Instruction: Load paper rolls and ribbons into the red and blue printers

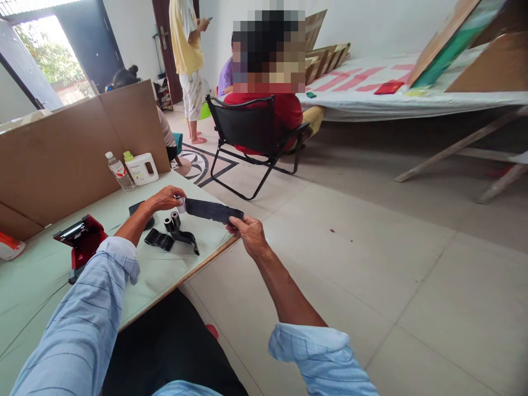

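Note:
My left hand is closed on a small white paper roll near the table's corner. From this roll a dark strip stretches to the right, pulled out nearly flat. Its far end is pinched between the thumb and fingers of my right hand, just past the table edge. Below the strip stand two small rolls with dark outsides. A curled black strip and a folded black piece lie beside them. A red and black device sits with its lid raised, left of my left forearm.
A water bottle and a white jug with a green cap stand by a cardboard panel. Part of a dark object shows behind my left wrist. Beyond the table, a person sits in a black folding chair.

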Demonstrator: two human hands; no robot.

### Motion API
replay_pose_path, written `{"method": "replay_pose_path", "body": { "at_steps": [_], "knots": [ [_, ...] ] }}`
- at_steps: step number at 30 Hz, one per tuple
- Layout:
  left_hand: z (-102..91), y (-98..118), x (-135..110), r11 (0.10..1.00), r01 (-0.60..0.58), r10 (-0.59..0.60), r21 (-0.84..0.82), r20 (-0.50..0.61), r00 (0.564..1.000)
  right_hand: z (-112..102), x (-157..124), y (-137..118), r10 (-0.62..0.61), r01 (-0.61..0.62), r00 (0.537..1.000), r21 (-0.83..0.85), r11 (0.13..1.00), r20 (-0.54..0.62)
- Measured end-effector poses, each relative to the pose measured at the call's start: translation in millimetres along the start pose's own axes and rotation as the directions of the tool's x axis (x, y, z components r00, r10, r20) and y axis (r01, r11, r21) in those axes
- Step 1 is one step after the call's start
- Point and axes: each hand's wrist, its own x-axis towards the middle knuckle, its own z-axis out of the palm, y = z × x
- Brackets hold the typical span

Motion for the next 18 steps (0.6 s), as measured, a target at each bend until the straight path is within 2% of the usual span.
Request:
{"method": "replay_pose_path", "body": {
  "at_steps": [4,9,14,18],
  "knots": [
    [-7.2,22,-13,0.999,-0.015,0.016,0.039,-0.021,1.000,0,-5,-8,-0.057,0.058,0.993,-0.008,0.998,0.100],
    [-11.3,51,-42,0.994,-0.101,0.104,0.034,-0.121,0.987,8,-18,-23,-0.144,0.135,0.960,0.053,0.989,0.239],
    [-12.0,69,-74,0.984,-0.159,0.144,-0.082,-0.165,0.976,19,-27,-29,-0.181,0.147,0.958,0.162,0.976,0.220],
    [-9.4,81,-99,0.954,-0.141,0.100,-0.265,-0.163,0.982,22,-35,-38,-0.134,0.067,0.974,0.335,0.940,0.181]
  ]
}}
